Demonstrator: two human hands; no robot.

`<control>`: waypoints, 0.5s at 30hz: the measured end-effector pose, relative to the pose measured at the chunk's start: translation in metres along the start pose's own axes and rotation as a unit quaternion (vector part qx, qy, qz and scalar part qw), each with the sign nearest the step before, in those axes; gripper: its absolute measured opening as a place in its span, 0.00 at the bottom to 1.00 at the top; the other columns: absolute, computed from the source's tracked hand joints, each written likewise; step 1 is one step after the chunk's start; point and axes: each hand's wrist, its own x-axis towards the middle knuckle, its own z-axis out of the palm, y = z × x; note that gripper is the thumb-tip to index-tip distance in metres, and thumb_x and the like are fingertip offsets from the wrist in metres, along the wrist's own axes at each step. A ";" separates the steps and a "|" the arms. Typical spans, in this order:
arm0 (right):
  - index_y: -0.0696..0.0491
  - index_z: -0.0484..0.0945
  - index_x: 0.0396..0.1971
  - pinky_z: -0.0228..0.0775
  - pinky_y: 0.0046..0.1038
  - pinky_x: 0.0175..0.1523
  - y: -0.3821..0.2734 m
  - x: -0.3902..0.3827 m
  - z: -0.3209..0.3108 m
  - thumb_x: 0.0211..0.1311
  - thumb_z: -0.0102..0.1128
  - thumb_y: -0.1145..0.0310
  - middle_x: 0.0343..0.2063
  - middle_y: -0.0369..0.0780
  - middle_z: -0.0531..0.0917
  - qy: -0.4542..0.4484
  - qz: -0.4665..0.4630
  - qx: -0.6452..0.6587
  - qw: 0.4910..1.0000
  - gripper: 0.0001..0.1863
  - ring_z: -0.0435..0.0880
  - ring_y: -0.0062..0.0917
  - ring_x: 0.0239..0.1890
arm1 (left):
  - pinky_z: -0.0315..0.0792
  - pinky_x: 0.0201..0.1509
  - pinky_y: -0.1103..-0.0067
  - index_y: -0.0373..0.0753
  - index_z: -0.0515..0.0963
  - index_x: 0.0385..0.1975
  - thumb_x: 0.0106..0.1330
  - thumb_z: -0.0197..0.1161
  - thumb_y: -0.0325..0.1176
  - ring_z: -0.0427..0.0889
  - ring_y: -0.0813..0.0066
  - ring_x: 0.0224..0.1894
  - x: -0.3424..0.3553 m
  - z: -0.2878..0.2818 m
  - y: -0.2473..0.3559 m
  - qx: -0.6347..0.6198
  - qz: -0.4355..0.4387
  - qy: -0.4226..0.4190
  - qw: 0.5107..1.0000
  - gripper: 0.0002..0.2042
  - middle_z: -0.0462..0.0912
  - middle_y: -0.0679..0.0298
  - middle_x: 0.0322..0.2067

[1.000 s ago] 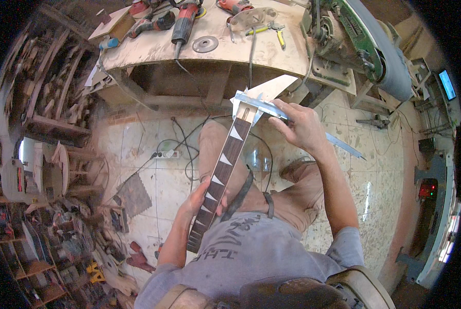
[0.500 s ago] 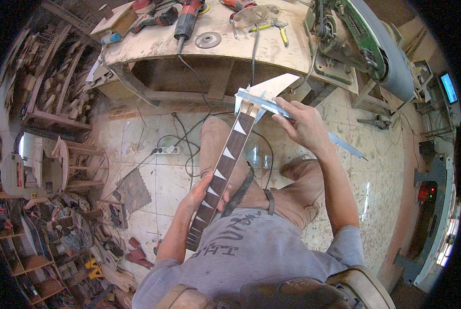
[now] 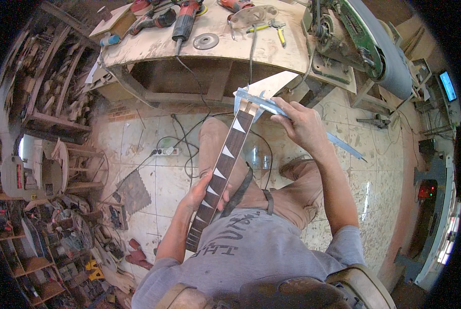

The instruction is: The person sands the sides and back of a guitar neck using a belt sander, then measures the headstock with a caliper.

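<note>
open gap between hands [image 3: 303, 125], leg [image 3: 240, 167] below

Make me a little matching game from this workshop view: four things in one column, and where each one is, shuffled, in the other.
Things
1. Long dark wooden guitar neck with white triangular inlays
2. Silver metal sliding caliper
3. Flat round grey disc
4. White oblong power strip

Places
A. On the pale wooden workbench
B. Held in the person's right hand
C. On the light tiled floor
D. Held in the person's left hand

Right pairs: 1-D, 2-B, 3-A, 4-C
</note>
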 end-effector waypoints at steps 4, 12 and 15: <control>0.46 0.75 0.58 0.76 0.39 0.29 0.001 -0.003 0.004 0.66 0.62 0.54 0.27 0.41 0.81 0.019 -0.009 -0.036 0.999 0.23 0.83 0.40 0.25 | 0.75 0.23 0.79 0.34 0.78 0.44 0.75 0.37 0.63 0.82 0.71 0.20 -0.002 0.003 0.002 0.007 -0.001 0.014 1.000 0.34 0.84 0.58 0.27; 0.46 0.75 0.58 0.75 0.37 0.25 -0.001 -0.007 0.008 0.65 0.63 0.54 0.24 0.39 0.78 0.059 -0.033 -0.059 0.996 0.23 0.82 0.37 0.22 | 0.73 0.22 0.79 0.35 0.78 0.44 0.76 0.36 0.63 0.81 0.72 0.19 -0.006 0.008 0.006 0.013 -0.003 0.030 0.999 0.34 0.84 0.59 0.26; 0.46 0.75 0.58 0.75 0.37 0.25 -0.002 -0.006 0.006 0.66 0.63 0.55 0.24 0.39 0.78 0.060 -0.034 -0.066 0.995 0.23 0.82 0.37 0.22 | 0.74 0.22 0.79 0.34 0.78 0.44 0.76 0.36 0.63 0.81 0.72 0.19 -0.006 0.009 0.010 0.019 -0.018 0.030 0.999 0.34 0.84 0.59 0.26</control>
